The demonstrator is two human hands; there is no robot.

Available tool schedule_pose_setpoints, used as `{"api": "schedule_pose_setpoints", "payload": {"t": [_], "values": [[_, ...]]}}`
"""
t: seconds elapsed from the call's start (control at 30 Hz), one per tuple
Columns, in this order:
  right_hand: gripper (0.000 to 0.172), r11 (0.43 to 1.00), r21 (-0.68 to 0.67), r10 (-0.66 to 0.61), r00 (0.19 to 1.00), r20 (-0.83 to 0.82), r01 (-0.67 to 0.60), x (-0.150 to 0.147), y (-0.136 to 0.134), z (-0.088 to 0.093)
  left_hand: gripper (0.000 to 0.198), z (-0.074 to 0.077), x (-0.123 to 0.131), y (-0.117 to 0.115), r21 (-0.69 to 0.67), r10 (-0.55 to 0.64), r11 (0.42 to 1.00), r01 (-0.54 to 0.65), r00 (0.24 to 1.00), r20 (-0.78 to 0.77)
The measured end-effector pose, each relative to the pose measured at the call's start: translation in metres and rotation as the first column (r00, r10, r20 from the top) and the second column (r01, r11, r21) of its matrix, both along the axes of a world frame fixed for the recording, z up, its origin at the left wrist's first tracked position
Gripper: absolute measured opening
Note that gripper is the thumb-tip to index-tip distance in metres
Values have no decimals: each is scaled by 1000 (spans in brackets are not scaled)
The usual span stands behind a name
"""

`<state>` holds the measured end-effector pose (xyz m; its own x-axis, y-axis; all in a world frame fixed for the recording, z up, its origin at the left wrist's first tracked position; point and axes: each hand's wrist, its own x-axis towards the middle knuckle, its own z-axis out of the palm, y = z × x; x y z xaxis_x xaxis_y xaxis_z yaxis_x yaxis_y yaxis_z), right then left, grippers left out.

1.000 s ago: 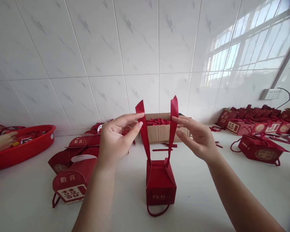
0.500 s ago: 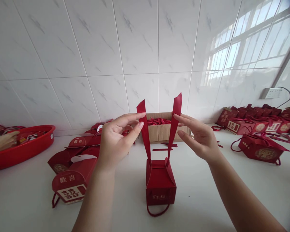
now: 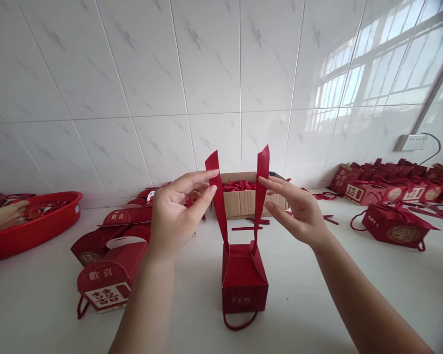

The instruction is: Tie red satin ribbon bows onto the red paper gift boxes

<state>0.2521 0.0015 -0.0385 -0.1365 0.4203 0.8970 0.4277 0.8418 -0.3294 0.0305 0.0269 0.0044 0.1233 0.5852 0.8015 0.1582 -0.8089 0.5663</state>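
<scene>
A small red gift box (image 3: 244,281) stands upright on the white counter in front of me, a red cord loop hanging from its front. Two ends of a red ribbon (image 3: 219,201) rise from its top. My left hand (image 3: 175,211) pinches the left ribbon end between thumb and fingers. My right hand (image 3: 297,210) pinches the right ribbon end (image 3: 260,189) the same way. Both ends are held upright and roughly parallel above the box.
A heap of folded red boxes (image 3: 112,246) lies at my left. A cardboard carton (image 3: 248,201) of red ribbons sits behind against the tiled wall. Tied red boxes (image 3: 391,223) fill the right side. Another person's hand (image 3: 2,215) is at a red basin (image 3: 33,226) far left.
My right hand swung the right ribbon end slightly outward and then back to upright. The left hand and the box have barely moved.
</scene>
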Motion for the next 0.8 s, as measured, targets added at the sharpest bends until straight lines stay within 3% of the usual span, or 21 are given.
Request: {"api": "schedule_pose_setpoints", "payload": {"t": [0.37,0.5,0.6,0.7,0.8], "values": [[47,1000,-14,23,997,-77,-24,0,-3,0,24,4,-1,-1,-28,31,999,-31,1000,2],[32,996,-58,55,962,-268,-74,-7,-2,-1,26,2,1,-1,-70,16,997,-16,1000,-1],[19,972,-138,106,877,-469,-192,-12,0,-3,27,-1,5,0,-36,-21,999,21,1000,4],[12,947,-218,77,823,-562,-237,-16,2,-3,42,-4,9,2,2,-89,996,89,996,11],[28,908,-318,42,813,-581,-274,-19,3,-3,65,-6,13,1,-46,-175,984,174,984,-21]]}}
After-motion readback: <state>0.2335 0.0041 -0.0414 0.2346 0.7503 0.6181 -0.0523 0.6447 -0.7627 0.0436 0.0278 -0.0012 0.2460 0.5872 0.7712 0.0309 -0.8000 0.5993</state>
